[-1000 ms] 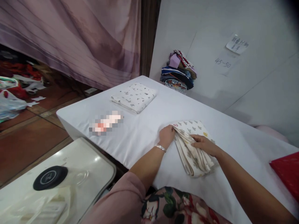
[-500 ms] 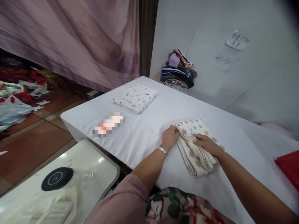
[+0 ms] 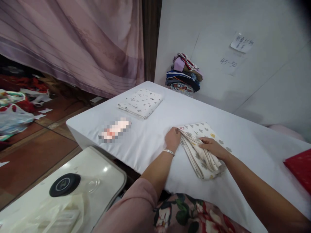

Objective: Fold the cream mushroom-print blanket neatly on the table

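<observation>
A white cotton cloth with grey clouds and small yellow prints lies partly folded on the white-covered table. My left hand, with a silver bracelet at the wrist, is closed on the cloth's left corner, where several layers gather. On top of the bunched folds rests my right hand, its fingers stretched out and slightly apart, the thumb close beside them. Beyond my left hand, a second white cloth with small dark prints lies folded flat.
A blurred-out object lies near the table's left edge. Piled clothes stand by the wall. A red item is at the right. At lower left, a white surface carries a round black object and a plastic bag.
My left hand has drawn the cloth's corner slightly left, and the layers are stretched a little more. My right hand's fingers look straighter on the cloth. The view has shifted slightly.
</observation>
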`<state>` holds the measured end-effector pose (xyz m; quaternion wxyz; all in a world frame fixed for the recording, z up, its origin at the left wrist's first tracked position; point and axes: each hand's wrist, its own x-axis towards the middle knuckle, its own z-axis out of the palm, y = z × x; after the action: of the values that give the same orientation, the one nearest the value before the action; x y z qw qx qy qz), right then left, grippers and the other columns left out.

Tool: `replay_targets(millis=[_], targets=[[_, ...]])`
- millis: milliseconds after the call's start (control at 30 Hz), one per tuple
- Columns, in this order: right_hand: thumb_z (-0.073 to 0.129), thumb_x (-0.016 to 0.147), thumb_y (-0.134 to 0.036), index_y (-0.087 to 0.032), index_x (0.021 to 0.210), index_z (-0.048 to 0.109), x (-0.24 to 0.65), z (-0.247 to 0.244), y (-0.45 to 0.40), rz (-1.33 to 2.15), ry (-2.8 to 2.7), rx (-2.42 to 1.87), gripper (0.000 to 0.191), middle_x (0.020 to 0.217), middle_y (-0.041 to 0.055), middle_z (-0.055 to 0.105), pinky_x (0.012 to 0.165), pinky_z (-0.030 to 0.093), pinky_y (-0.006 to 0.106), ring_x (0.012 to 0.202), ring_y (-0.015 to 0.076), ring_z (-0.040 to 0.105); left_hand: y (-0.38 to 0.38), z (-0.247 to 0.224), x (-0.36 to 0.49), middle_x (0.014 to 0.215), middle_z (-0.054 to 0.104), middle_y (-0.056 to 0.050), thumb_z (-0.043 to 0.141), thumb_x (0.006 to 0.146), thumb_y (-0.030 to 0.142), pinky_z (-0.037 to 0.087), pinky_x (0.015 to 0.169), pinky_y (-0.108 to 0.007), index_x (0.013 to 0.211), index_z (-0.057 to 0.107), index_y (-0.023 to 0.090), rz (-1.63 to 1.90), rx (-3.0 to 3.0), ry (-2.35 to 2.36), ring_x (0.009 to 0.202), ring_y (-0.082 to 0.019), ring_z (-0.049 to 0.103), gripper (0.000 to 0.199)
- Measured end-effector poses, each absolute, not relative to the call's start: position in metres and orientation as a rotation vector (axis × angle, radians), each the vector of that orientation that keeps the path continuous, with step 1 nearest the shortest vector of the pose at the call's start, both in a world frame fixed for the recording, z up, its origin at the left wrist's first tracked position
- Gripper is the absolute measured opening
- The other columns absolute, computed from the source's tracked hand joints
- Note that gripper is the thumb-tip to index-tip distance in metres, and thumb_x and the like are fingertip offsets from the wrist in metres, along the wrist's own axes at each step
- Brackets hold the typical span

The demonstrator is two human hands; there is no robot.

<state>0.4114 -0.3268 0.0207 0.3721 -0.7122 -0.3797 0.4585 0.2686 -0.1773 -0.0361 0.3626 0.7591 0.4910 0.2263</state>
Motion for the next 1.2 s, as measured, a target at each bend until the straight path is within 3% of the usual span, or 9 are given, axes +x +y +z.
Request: replay_targets(millis=[300, 600, 700, 767, 833, 933, 1200], targets=[[0.062, 0.071, -0.033, -0.018, 0.11, 0.063, 0.412, 0.02, -0.327, 1.171, -1.013, -1.857, 0.042, 0.097, 0.0034, 0.07, 0.074, 0.051, 0.033, 0.083, 0.0218, 0.064, -0.178, -0.038, 0.27, 0.094, 0.068, -0.001, 0.047, 0.088, 0.029, 0.041, 0.071, -0.026, 0.099, 0.06, 0.026, 0.52, 2.103, 1.222, 0.087, -0.017, 0.062, 0.017], [0.057, 0.079, -0.044, -0.02, 0.112, 0.064, 0.406, 0.031, -0.319, 1.053, -1.442, -1.946, 0.041, 0.105, 0.0044, 0.067, 0.085, 0.049, 0.037, 0.097, 0.0237, 0.061, -0.171, -0.038, 0.273, 0.1, 0.067, -0.005, 0.046, 0.088, 0.033, 0.041, 0.07, -0.028, 0.101, 0.059, 0.023, 0.458, 2.246, 1.188, 0.09, -0.019, 0.062, 0.021], [0.05, 0.083, -0.049, -0.019, 0.115, 0.062, 0.425, 0.03, -0.303, 0.836, -1.391, -2.077, 0.046, 0.108, 0.0069, 0.067, 0.085, 0.05, 0.038, 0.097, 0.0237, 0.062, -0.169, -0.037, 0.275, 0.099, 0.068, -0.006, 0.044, 0.088, 0.03, 0.042, 0.07, -0.028, 0.102, 0.06, 0.023, 0.419, 2.255, 1.176, 0.089, -0.02, 0.062, 0.023], [0.047, 0.085, -0.05, -0.022, 0.12, 0.059, 0.442, 0.022, -0.287, 0.493, -1.399, -2.191, 0.047, 0.121, 0.0084, 0.06, 0.093, 0.046, 0.041, 0.11, 0.0256, 0.056, -0.168, -0.036, 0.276, 0.099, 0.068, -0.006, 0.044, 0.088, 0.029, 0.042, 0.069, -0.028, 0.103, 0.06, 0.022, 0.412, 2.27, 1.167, 0.088, -0.02, 0.062, 0.023], [0.042, 0.087, -0.051, -0.022, 0.127, 0.053, 0.458, 0.01, -0.272, 0.222, -1.475, -2.28, 0.051, 0.138, 0.0095, 0.047, 0.103, 0.036, 0.044, 0.127, 0.0276, 0.041, -0.166, -0.036, 0.275, 0.098, 0.068, -0.007, 0.044, 0.088, 0.028, 0.042, 0.068, -0.028, 0.104, 0.059, 0.021, 0.422, 2.297, 1.152, 0.087, -0.02, 0.063, 0.023], [0.031, 0.09, -0.052, -0.021, 0.136, 0.043, 0.474, -0.012, -0.258, 0.063, -1.535, -2.471, 0.057, 0.147, 0.0106, 0.034, 0.108, 0.023, 0.054, 0.137, 0.0289, 0.024, -0.162, -0.037, 0.269, 0.095, 0.068, -0.007, 0.044, 0.088, 0.028, 0.042, 0.07, -0.028, 0.102, 0.06, 0.021, 0.439, 2.347, 1.094, 0.086, -0.02, 0.062, 0.022], [0.021, 0.093, -0.054, -0.023, 0.139, 0.039, 0.485, -0.03, -0.257, 0.035, -1.594, -2.625, 0.059, 0.149, 0.0076, 0.03, 0.108, 0.022, 0.053, 0.138, 0.026, 0.022, -0.151, -0.04, 0.256, 0.085, 0.068, -0.002, 0.046, 0.085, 0.024, 0.04, 0.066, -0.026, 0.09, 0.062, 0.022, 0.45, 2.372, 0.971, 0.078, -0.017, 0.061, 0.017]])
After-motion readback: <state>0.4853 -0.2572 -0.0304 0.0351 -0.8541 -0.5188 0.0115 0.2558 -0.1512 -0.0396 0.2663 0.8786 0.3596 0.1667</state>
